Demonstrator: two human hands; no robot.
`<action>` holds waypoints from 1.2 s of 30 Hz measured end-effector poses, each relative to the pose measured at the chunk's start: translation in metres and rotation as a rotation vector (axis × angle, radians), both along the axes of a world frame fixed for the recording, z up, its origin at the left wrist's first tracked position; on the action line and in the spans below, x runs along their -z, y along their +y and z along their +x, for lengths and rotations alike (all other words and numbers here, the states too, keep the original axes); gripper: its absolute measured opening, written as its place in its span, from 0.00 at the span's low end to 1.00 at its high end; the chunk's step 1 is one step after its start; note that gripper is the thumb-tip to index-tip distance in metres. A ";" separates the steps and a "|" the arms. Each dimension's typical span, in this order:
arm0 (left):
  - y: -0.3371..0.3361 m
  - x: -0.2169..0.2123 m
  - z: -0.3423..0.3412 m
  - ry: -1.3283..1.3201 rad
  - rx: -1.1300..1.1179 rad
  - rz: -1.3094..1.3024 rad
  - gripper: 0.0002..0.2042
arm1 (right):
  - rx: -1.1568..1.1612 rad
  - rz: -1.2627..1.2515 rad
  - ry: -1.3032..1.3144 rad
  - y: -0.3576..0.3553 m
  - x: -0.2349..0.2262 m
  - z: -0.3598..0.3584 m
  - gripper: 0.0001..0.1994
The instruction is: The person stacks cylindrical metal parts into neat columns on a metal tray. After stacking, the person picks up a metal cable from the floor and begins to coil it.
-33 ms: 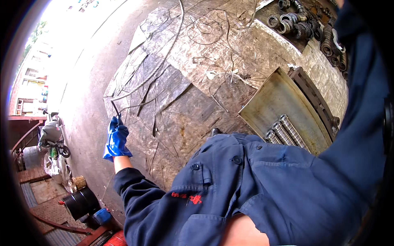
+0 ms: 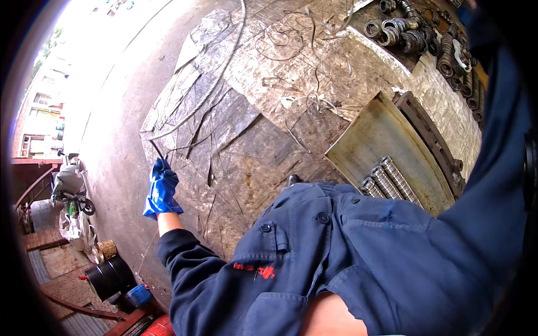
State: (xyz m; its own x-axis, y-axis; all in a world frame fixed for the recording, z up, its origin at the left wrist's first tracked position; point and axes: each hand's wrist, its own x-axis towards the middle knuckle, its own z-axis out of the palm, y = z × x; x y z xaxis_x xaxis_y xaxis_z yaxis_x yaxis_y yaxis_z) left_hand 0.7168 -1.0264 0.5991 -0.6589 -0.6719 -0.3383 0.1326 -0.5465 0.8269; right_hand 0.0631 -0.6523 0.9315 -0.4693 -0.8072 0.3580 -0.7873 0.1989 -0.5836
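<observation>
My left hand (image 2: 162, 190), in a blue glove, is closed on the dark, thin end of a long grey cable (image 2: 210, 89), low over the sheet-covered ground on the left. From the hand the cable bends sharply, then runs up and right to the top edge. Near the fist a thinner wire (image 2: 190, 147) lies on the sheets. My right arm (image 2: 499, 129), in a dark blue sleeve, reaches up along the right edge; only a sliver of skin shows past the cuff, and the hand is outside the picture.
A curved metal tray (image 2: 364, 134) with several shiny ribbed metal cylinders (image 2: 400, 176) stands right of my body, beside a dark slotted bar (image 2: 428, 131). Dirty ribbed metal parts (image 2: 392, 33) heap at upper right. Loose wires (image 2: 286, 53) litter the sheets. A black drum (image 2: 111, 278) stands lower left.
My left hand has shifted very slightly to the right, still on the cable. The cable's upper stretch has moved a little left. More of the dirty metal parts shows beside my right sleeve.
</observation>
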 end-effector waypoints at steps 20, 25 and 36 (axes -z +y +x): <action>0.089 0.071 -0.028 -0.522 -0.311 -0.034 0.15 | -0.027 0.271 0.269 -0.052 0.003 -0.007 0.20; 0.096 0.008 -0.064 -0.589 -0.049 -0.207 0.24 | -0.046 0.297 0.308 -0.056 0.006 -0.007 0.20; 0.080 0.022 -0.105 -0.378 0.342 -0.067 0.29 | -0.044 0.306 0.382 -0.067 0.004 0.000 0.20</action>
State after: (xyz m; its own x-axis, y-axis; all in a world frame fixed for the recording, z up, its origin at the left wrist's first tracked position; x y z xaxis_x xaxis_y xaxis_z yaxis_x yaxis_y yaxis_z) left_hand 0.6115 -0.9461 0.5767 -0.6847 -0.4677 -0.5590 -0.3596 -0.4503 0.8173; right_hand 0.0632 -0.7192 0.9274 -0.3136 -0.9184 0.2410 -0.9453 0.2779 -0.1709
